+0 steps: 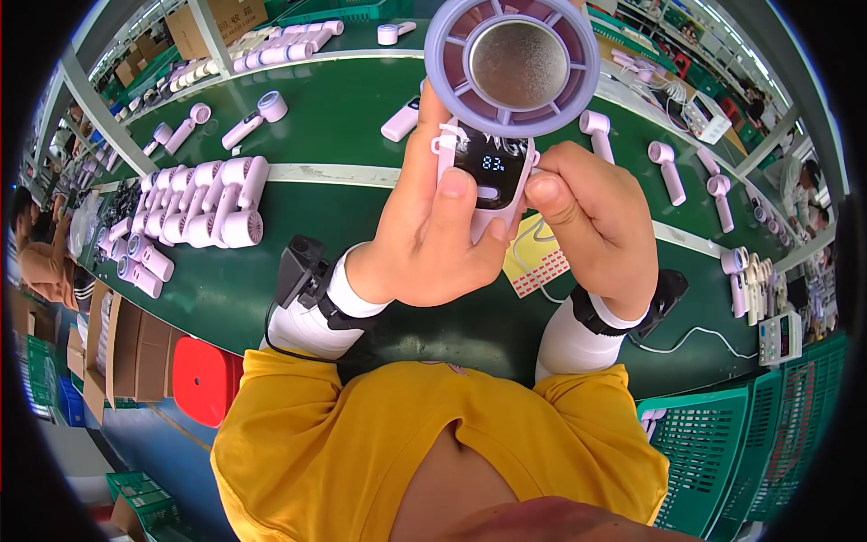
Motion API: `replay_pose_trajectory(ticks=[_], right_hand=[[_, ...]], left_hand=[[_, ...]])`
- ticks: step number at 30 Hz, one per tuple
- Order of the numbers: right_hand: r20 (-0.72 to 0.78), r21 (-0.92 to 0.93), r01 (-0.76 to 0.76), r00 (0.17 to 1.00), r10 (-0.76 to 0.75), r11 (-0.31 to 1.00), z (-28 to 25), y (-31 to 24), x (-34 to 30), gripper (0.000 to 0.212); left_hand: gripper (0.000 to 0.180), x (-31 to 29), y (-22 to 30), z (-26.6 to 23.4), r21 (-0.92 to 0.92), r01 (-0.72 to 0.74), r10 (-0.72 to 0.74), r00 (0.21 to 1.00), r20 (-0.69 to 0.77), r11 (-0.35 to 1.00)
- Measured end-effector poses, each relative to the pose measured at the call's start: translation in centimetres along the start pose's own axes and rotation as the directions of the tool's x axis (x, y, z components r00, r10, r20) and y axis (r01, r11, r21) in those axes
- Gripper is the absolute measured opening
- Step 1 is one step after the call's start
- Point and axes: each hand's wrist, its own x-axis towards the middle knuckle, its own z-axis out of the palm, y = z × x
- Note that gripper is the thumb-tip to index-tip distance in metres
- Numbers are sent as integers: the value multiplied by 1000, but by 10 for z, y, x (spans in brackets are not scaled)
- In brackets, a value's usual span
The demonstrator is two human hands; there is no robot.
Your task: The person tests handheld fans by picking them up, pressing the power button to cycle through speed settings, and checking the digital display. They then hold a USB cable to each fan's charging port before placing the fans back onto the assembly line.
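In front of me my left hand (438, 217) is wrapped round the handle of a lilac handheld fan (462, 200), its thumb on the front below a black display with lit digits. The fan's round head (519, 63) points up, with a grey metallic disc at its centre. My right hand (601, 217) is closed in a pinch against the handle's right side. A white cable (535, 237) rises from the table to the right hand's fingers; its end is mostly hidden by them. Under the right hand lies a yellow card (539, 262) with red marks.
Several lilac fans (199, 200) lie stacked at left; more are spread beyond the pale strip and at right. A small power supply (778, 339) stands at the right edge above green crates (700, 452). A red stool (206, 379) and cardboard boxes (135, 348) are at lower left.
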Motion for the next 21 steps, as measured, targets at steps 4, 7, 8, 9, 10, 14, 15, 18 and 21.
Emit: replay_pose_trajectory(ticks=[4,7,8,9,10,14,15,18,21], right_hand=[[-21,-33,52,998,-53,998,0,-1,0,19],[-76,57,64,995,-59,996,6,-4,0,20],[-82,58,61,995,-56,996,6,-4,-1,20],[-69,49,73,995,-69,996,5,-3,0,20],[-60,38,82,995,-80,996,3,-3,-1,19],[-253,-2,66,965,-64,998,-10,-14,-13,17],[-353,-11,52,934,-52,999,-16,-12,-20,16],[-639,-41,90,764,-96,995,-31,-7,-32,16],[-817,48,145,576,-44,988,-39,-9,-42,17]], left_hand=[[61,2,5,-1,-106,98,-99,995,1,989],[60,-1,9,-10,-187,173,-172,985,22,967],[59,-1,9,-14,-212,199,-197,980,32,957],[59,-2,11,-14,-237,224,-221,974,42,945],[59,-2,13,-14,-263,249,-243,968,56,932],[55,8,26,-19,-455,359,-349,931,111,815],[53,11,25,-31,-606,393,-418,902,108,691],[53,11,68,-49,-809,147,-607,739,-292,569],[41,-3,75,-89,-509,40,43,988,149,860]])
